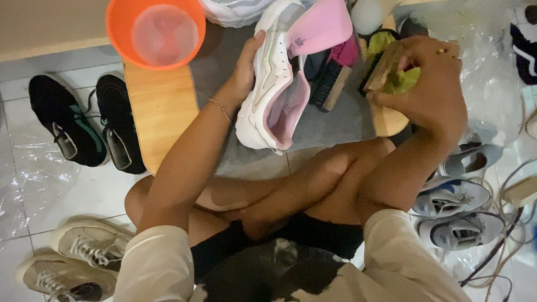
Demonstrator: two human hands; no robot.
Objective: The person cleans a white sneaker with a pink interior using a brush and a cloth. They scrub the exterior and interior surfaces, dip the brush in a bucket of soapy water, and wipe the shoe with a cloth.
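Sneaker [268, 95], white with a pink lining, sits on its side on a grey mat [347, 120] over the low wooden tabletop [162, 112], pretty much centre of my view. Going from the left: a pair of black shoes [84, 126] on the tiled floor [89, 190], and below them a pair of beige lace-up shoes [78, 260]. Then an orange bowl [155, 32] at the top edge of the tabletop. My left hand [246, 64] is curled around the sneaker's upper side, thumb on top, steadying it. Just right of the sneaker there's a dark brush [330, 84] lying on the mat, with a pink insole [324, 25] above it. My right hand [430, 84] is closed around a wooden brush [386, 70] together with a green cloth [400, 81]. Furthest right, a few grey and white shoes [458, 201] sit on clear plastic, next to some tangled cables [503, 223].
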